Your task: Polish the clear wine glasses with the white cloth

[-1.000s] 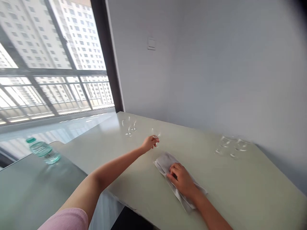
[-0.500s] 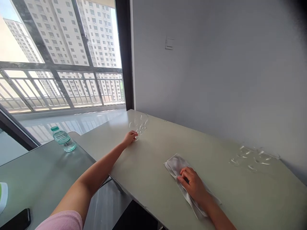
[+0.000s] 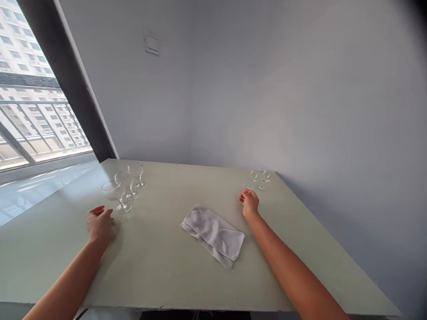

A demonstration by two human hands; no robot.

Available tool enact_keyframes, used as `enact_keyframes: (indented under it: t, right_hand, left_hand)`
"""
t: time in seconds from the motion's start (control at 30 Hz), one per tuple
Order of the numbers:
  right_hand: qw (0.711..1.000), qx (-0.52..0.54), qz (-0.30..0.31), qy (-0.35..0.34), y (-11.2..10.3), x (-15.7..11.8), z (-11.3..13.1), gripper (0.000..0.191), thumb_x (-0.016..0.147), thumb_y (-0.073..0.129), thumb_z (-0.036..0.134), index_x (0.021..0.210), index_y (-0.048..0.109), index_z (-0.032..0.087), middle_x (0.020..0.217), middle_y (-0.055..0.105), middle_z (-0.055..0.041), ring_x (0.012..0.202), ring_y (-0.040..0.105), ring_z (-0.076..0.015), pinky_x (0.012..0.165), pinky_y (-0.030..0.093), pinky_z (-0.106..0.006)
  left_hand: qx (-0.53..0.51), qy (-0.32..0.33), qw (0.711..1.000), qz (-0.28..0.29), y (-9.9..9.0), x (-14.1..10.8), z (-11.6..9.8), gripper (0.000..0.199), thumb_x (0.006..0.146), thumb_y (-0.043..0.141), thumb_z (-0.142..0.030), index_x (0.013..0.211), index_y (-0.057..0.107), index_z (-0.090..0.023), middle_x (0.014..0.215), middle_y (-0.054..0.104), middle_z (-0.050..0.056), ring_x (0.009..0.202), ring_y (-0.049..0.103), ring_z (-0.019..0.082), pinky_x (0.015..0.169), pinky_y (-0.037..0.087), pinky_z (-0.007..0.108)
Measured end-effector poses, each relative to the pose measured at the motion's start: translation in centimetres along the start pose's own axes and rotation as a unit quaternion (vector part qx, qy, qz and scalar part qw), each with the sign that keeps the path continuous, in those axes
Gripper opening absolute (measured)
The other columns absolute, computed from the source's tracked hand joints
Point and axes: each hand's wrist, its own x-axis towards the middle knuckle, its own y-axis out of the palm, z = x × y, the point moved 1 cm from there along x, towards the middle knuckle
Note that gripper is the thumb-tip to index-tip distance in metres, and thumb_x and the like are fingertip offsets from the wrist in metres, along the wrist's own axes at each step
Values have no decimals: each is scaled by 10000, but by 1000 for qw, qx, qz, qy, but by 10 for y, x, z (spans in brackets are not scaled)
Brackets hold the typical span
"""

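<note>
On the left of the table, three clear stemmed glasses [image 3: 115, 192] stand upright in a slanting row. My left hand [image 3: 100, 223] is just in front of the nearest one, slightly blurred, its fingers loosely apart and holding nothing. Farther back on the right, my right hand [image 3: 249, 202] is at a group of small clear stemmed glasses [image 3: 265, 176]. Its fingers are curled together; whether a stem is between them is hidden. Between the hands lies a folded pale grey cloth [image 3: 213, 233], touched by neither.
The pale table [image 3: 156, 262] runs back to a grey wall [image 3: 267, 89] with a switch [image 3: 152, 45]. A dark-framed window [image 3: 36, 84] is at the left. The table's front edge is near the bottom of the view.
The view has turned right. My left hand has let go of the glass and drawn back. My right hand has left the cloth and reached to the glasses on the right.
</note>
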Motion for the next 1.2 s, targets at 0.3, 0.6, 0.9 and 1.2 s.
enact_keyframes:
  t: [0.3, 0.6, 0.9, 1.2]
  right_hand:
    - [998, -26, -42, 47, -3, 81, -8, 423, 550, 570, 115, 957, 483, 188, 996, 546, -31, 493, 529, -34, 479, 480, -177]
    - [976, -34, 202, 74, 72, -5, 8, 188, 593, 597, 151, 778, 566, 143, 794, 628, -39, 458, 502, -60, 431, 473, -200]
    - [826, -10, 563, 38, 157, -194, 26, 657, 691, 545, 218, 1306, 318, 185, 798, 643, -26, 456, 537, -99, 381, 466, -236]
    - [840, -119, 530, 0, 111, -151, 47, 455, 691, 541, 286, 1130, 499, 177, 981, 625, -88, 596, 604, -127, 504, 501, -264]
  left_hand:
    - [-73, -37, 997, 4, -7, 2, 0, 360, 562, 614, -177, 907, 514, -197, 778, 512, -35, 500, 476, 81, 476, 385, 236]
    - [-50, 351, 935, -22, -16, -61, -33, 127, 724, 486, -213, 840, 518, -174, 813, 504, 2, 694, 474, 104, 655, 402, 233]
    - [37, 307, 874, 374, 7, -148, -42, 251, 725, 556, -395, 853, 650, -201, 733, 522, 1, 550, 481, 85, 563, 417, 224]
    - [38, 192, 948, 252, -29, -75, -11, 357, 681, 557, -463, 839, 641, -155, 570, 541, -14, 530, 470, 110, 522, 362, 220]
